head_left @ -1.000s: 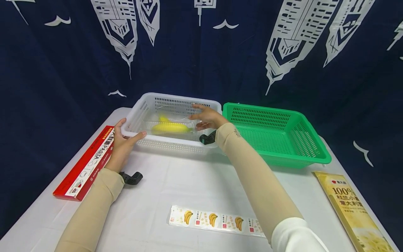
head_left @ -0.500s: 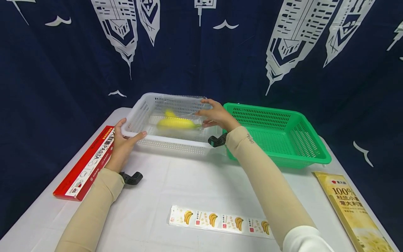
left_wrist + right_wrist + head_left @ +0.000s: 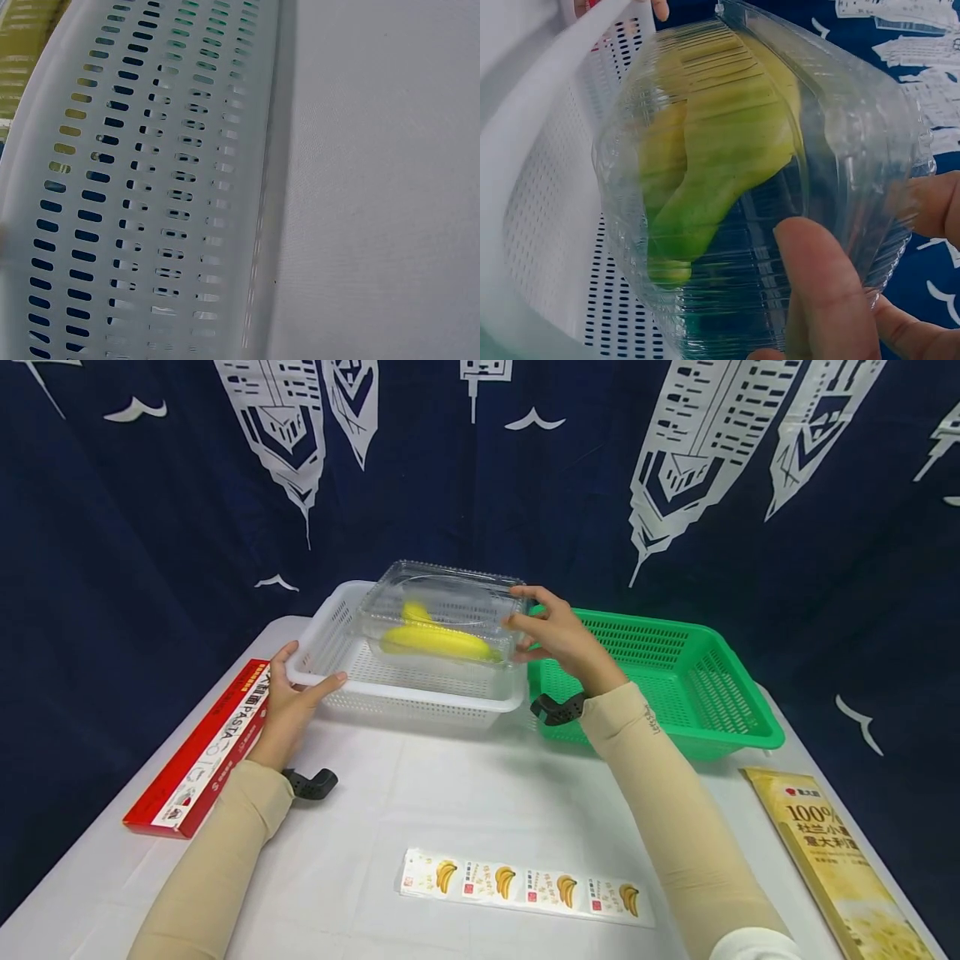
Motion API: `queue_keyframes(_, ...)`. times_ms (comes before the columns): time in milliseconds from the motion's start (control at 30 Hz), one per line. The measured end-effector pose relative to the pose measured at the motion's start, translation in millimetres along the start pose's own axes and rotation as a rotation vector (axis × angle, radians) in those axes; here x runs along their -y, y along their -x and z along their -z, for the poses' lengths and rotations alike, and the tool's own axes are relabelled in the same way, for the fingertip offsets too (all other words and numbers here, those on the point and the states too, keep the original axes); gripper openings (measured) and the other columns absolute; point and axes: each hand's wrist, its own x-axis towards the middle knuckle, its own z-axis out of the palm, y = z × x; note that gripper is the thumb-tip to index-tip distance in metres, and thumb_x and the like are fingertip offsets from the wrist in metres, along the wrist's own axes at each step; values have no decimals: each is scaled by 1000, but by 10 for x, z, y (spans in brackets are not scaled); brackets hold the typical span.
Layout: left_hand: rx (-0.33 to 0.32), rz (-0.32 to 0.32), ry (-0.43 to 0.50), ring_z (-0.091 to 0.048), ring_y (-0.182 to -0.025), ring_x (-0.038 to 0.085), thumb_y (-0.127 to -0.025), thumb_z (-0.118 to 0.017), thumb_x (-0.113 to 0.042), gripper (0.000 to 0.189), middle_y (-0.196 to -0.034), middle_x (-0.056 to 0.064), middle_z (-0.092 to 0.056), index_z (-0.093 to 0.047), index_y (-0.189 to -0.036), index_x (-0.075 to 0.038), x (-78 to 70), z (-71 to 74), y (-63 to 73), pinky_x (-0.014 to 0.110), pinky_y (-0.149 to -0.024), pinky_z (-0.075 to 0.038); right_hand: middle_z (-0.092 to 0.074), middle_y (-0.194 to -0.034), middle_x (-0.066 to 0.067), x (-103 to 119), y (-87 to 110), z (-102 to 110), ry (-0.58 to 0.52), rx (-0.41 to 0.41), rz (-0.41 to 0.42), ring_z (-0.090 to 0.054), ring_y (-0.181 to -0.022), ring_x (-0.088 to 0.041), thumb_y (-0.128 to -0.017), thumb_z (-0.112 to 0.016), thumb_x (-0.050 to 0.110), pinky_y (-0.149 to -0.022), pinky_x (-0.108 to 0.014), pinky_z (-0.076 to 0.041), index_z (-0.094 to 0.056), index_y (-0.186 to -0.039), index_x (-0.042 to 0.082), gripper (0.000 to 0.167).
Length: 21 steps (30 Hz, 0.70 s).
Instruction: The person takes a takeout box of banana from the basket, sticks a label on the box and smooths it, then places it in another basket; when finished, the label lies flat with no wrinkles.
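Clear box [image 3: 468, 606] higher, one end partly hidden

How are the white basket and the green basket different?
The left hand has a grip on the white basket; no hand holds the green basket. The clear box is mostly over the white basket, not the green basket. Both baskets have lots of little holes.
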Motion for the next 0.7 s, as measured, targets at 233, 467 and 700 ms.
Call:
queue_keyframes(233, 3, -7, 20, -41, -134, 18, -98, -76, -5, 98, -170, 9, -31, -15, -172, -23, -2, -14, 8, 24, -105, -39, -60, -133, -23, -37, 277, 120, 15, 7, 25, -60, -71, -13, -107, -63, 13, -79, -36, -66, -39, -167, 17, 64)
queue_keyframes(467, 5, -6, 19, -42, -131, 15, -99, -76, -5, 97, -168, 9, -31, -15, -172, -23, 7, -20, 12, 23, -103, -39, -53, -131, -24, -144, 550, 201, 19, 22, 67, -59, -70, -13, -107, -65, 9, -76, -38, -67, -40, -166, 13, 65)
queue_keyframes(700, 23, 0, 40, -39, -145, 23, -100, -74, -3, 97, -172, 10, -29, -13, -172, -24, -10, -13, 14, 28, -115, -40, -45, -150, -32, -239, 822, 238, 22, 46, 102, -67, -93, -27, -105, -66, 7, -76, -44, -67, -39, -167, 13, 68)
